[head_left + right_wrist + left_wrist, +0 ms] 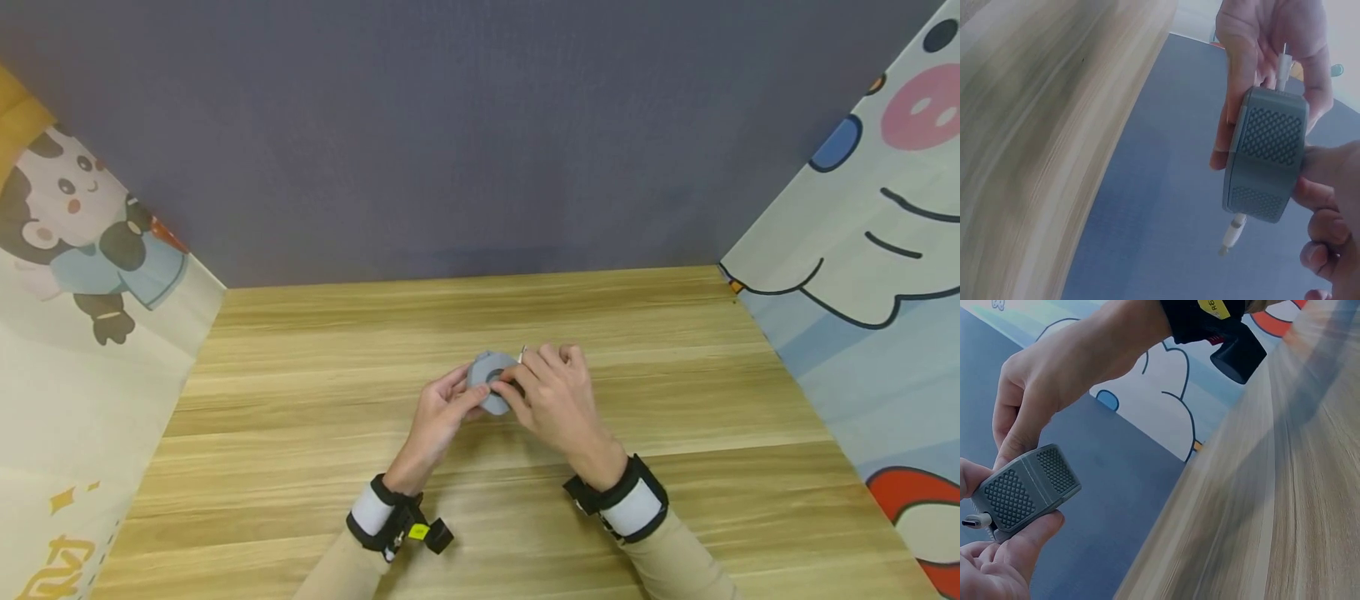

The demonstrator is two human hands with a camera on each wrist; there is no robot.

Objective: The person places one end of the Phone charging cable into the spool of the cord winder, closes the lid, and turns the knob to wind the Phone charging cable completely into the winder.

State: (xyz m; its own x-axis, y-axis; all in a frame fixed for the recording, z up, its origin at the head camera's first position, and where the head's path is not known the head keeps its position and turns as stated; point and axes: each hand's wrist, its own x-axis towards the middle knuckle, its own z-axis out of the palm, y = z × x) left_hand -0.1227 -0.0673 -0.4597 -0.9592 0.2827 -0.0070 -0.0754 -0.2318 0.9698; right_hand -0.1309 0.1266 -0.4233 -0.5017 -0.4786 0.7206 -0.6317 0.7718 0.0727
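Observation:
A small grey cable winder (483, 371) with a many-sided case is held up above the wooden table. My left hand (441, 408) grips it by the edge, thumb on the face and fingers behind. At the round hollow in the middle of that face, the thumb and forefinger of my right hand (557, 398) pinch its centre; its other fingers are curled. Diamond-textured panels line the winder's rim (1029, 494). From one end sticks a white USB-C plug (977, 520). The right wrist view shows a white plug (1284, 72) at the top and another plug (1233, 234) at the bottom.
The wood-grain table (315, 358) spreads under both hands. A dark grey-blue panel (465, 150) rises behind it. Printed cartoon panels stand at the left (75, 333) and right (855, 283). Each wrist wears a black and white strap (633, 504).

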